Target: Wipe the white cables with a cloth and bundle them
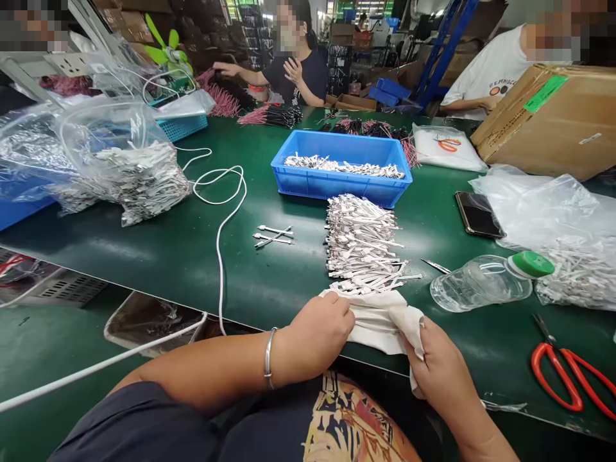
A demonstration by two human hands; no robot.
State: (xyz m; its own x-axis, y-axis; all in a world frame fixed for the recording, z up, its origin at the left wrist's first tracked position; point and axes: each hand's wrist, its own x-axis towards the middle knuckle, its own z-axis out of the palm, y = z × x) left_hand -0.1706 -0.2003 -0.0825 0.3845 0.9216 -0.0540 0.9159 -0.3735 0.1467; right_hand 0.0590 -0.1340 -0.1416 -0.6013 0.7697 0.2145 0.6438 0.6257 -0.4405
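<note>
My left hand and my right hand are both closed on a white cloth at the near edge of the green table. The cloth lies against the near end of a long pile of small white cable pieces. My left wrist wears a silver bangle. Three loose white pieces lie to the left of the pile. What the cloth wraps, if anything, is hidden.
A blue bin of white pieces stands behind the pile. A clear bottle with a green cap lies on its side at right, near a phone, red scissors, plastic bags and a cardboard box. Two people sit across the table.
</note>
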